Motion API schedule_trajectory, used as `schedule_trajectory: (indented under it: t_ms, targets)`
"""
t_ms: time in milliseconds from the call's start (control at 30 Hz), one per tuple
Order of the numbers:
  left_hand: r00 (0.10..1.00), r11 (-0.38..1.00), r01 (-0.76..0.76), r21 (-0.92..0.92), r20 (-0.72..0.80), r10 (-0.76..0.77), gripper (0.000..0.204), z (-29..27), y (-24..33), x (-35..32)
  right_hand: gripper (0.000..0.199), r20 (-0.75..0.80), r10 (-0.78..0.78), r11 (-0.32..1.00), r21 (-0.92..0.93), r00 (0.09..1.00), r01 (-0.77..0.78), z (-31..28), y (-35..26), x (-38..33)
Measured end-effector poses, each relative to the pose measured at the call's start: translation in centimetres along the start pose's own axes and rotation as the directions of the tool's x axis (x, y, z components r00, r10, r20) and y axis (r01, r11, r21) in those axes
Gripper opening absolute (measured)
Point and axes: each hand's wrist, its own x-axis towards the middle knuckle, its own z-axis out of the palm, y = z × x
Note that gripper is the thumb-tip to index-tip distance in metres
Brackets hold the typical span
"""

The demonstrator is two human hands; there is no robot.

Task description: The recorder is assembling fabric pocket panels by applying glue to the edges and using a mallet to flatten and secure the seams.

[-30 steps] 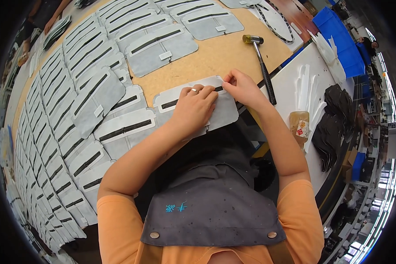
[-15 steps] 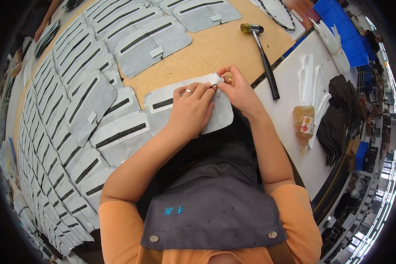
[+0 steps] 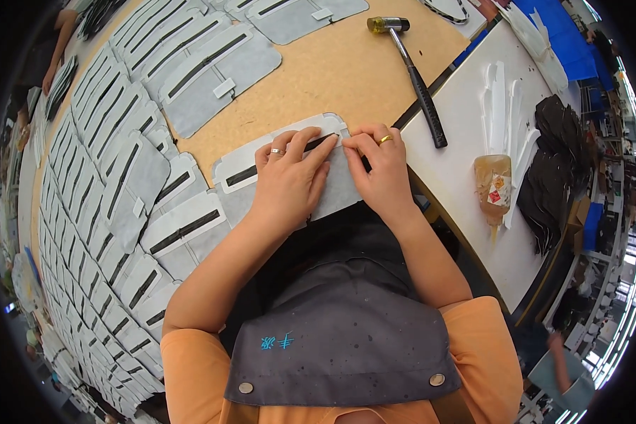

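Note:
In front of me, at the table's near edge, lies a grey fabric panel (image 3: 336, 184) with a long black strip, perhaps a zipper, framed by a white border. My left hand (image 3: 290, 177) rests on it with the fingers spread, the index fingertip near the strip's right end. Thumb and index finger of my right hand (image 3: 380, 169) pinch the panel's white border at that same end. What lies beneath the fingertips is hidden.
Many similar panels (image 3: 222, 60) cover the table's left and far side. A hammer (image 3: 417, 78) lies beyond my right hand. On the white table to the right are a glue bottle (image 3: 493, 187), white strips (image 3: 497, 106) and black pieces (image 3: 548, 169). Other people stand at left and right.
The panel has shifted slightly left. My right hand has moved down from its far corner to the strip's end; the left fingers have spread, uncovering more of the strip.

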Motion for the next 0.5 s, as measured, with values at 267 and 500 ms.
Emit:
schedule_trajectory:
  t_ms: [267, 500]
  targets:
    - [0.999, 0.995, -0.036, 0.088, 0.039, 0.033, 0.037, -0.8, -0.3, 0.9, 0.009, -0.021, -0.046, 0.995, -0.090, 0.999, 0.044, 0.2, -0.2, -0.2]
    - [0.953, 0.961, 0.276, -0.015, 0.137, -0.272, 0.038, -6.9, -5.8, -1.8, 0.009, 0.022, -0.083, 0.978, -0.193, 0.996, 0.086, -0.8, 0.5, 1.0]
